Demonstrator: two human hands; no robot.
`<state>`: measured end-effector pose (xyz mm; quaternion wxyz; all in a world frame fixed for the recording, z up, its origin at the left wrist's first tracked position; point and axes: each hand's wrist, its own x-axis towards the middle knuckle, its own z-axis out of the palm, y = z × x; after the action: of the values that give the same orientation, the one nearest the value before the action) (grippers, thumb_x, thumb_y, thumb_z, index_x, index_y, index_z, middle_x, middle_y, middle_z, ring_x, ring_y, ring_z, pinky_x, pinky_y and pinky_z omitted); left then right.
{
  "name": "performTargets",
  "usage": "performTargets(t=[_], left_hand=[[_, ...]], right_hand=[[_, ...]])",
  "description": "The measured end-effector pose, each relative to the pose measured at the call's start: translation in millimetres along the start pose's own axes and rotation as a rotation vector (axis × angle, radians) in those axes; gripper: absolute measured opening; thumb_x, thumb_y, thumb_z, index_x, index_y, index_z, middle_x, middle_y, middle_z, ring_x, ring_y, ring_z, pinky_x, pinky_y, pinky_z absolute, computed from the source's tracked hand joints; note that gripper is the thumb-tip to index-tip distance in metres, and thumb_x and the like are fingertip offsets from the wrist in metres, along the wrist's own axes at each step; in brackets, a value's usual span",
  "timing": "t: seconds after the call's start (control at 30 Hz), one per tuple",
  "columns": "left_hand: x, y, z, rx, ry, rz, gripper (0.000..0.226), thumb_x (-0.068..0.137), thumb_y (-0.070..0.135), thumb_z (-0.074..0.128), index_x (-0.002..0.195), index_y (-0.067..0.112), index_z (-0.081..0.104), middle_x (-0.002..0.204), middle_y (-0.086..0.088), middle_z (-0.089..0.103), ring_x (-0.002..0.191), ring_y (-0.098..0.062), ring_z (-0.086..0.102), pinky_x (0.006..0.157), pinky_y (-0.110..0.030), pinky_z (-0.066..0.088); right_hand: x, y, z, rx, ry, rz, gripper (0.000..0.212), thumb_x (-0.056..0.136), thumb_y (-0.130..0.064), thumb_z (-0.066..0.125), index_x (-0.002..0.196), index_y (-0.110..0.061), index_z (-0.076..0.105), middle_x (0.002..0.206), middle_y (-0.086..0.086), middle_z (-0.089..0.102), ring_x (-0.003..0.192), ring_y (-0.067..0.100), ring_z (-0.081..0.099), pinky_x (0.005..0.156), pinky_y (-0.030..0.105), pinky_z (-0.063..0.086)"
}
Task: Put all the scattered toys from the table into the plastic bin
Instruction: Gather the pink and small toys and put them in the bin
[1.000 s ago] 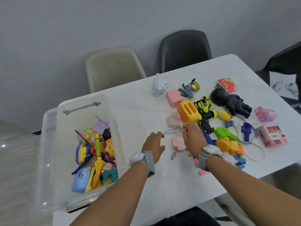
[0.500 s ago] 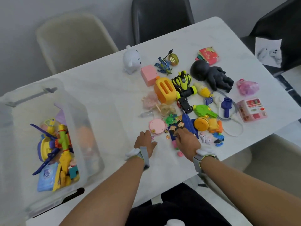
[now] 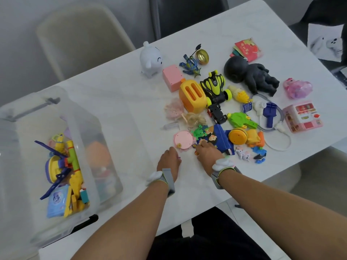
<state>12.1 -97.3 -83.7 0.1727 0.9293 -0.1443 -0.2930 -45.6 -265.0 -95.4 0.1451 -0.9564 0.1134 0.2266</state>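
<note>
A clear plastic bin (image 3: 85,132) stands on the left of the white table (image 3: 112,91), holding several toys (image 3: 63,166). Scattered toys lie right of centre: a pink disc (image 3: 183,139), a blue booklet (image 3: 219,139), an orange toaster (image 3: 192,95), a black-and-yellow car (image 3: 215,87), a black doll (image 3: 249,72) and a pink vending machine (image 3: 302,116). My left hand (image 3: 169,159) rests knuckles-up just below the pink disc with its fingers curled under. My right hand (image 3: 207,152) has its fingertips on tiny pieces between the disc and the booklet; whether it grips one is hidden.
A white bear figure (image 3: 151,60), a pink box (image 3: 172,77) and a gold egg (image 3: 202,55) lie further back. A beige chair (image 3: 82,34) and a dark chair (image 3: 187,14) stand behind the table. The near table edge runs just below my wrists.
The view has tilted down and closer. Both hands have drawn back toward me, from near the toaster to the small pieces by the pink disc and blue booklet.
</note>
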Motion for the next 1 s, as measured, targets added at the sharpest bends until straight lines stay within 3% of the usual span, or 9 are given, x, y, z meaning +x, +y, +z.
performTargets(t=[0.2, 0.37, 0.57, 0.67, 0.87, 1.0], left_hand=[[8.9, 6.6, -9.1, -0.229, 0.102, 0.032, 0.041, 0.088, 0.019, 0.069, 0.122, 0.026, 0.047, 0.094, -0.001, 0.062, 0.086, -0.022, 0.059, 0.075, -0.039, 0.049], [25.6, 17.7, -11.4, -0.248, 0.124, 0.036, 0.032, 0.085, 0.017, 0.071, 0.114, 0.020, 0.056, 0.104, -0.003, 0.057, 0.092, -0.023, 0.062, 0.079, -0.038, 0.050], [32.9, 17.7, -5.8, -0.296, 0.172, -0.052, 0.021, 0.084, 0.016, 0.072, 0.103, 0.017, 0.062, 0.110, 0.000, 0.046, 0.090, -0.022, 0.063, 0.078, -0.026, 0.046], [35.0, 15.6, -5.5, -0.382, 0.204, -0.116, 0.018, 0.083, 0.013, 0.072, 0.098, 0.015, 0.063, 0.107, -0.004, 0.051, 0.088, -0.025, 0.063, 0.080, -0.035, 0.052], [36.3, 10.0, -11.1, -0.436, 0.217, -0.132, 0.022, 0.083, 0.011, 0.072, 0.102, 0.013, 0.059, 0.095, -0.010, 0.062, 0.086, -0.029, 0.062, 0.080, -0.043, 0.051], [39.0, 11.7, -18.9, -0.450, 0.211, -0.103, 0.033, 0.082, 0.014, 0.074, 0.112, 0.016, 0.059, 0.093, -0.008, 0.063, 0.089, -0.024, 0.061, 0.081, -0.036, 0.049]], right_hand=[[8.4, 3.1, -1.1, 0.011, -0.019, -0.005, 0.020, 0.098, -0.020, 0.052, 0.113, -0.009, 0.059, 0.118, 0.012, 0.049, 0.111, 0.031, 0.051, 0.074, 0.041, 0.050], [15.8, 1.0, -9.8, 0.027, -0.090, 0.012, 0.027, 0.097, -0.023, 0.052, 0.118, -0.006, 0.054, 0.122, 0.014, 0.050, 0.114, 0.032, 0.052, 0.082, 0.040, 0.049], [12.3, 3.3, -21.0, 0.138, -0.023, -0.020, 0.008, 0.095, -0.014, 0.052, 0.102, -0.011, 0.051, 0.103, 0.017, 0.064, 0.089, 0.034, 0.061, 0.065, 0.033, 0.038], [13.9, 2.4, -25.5, 0.180, 0.002, 0.062, 0.015, 0.097, -0.012, 0.048, 0.112, -0.009, 0.048, 0.096, 0.017, 0.065, 0.080, 0.035, 0.061, 0.062, 0.036, 0.044], [23.2, -5.1, -22.5, 0.186, -0.020, 0.147, 0.020, 0.098, -0.014, 0.049, 0.115, -0.006, 0.053, 0.111, 0.016, 0.065, 0.098, 0.035, 0.064, 0.068, 0.032, 0.042], [26.6, -11.6, -19.8, 0.262, 0.023, 0.181, 0.021, 0.097, -0.022, 0.052, 0.113, -0.011, 0.060, 0.110, 0.014, 0.067, 0.097, 0.033, 0.064, 0.068, 0.030, 0.042]])
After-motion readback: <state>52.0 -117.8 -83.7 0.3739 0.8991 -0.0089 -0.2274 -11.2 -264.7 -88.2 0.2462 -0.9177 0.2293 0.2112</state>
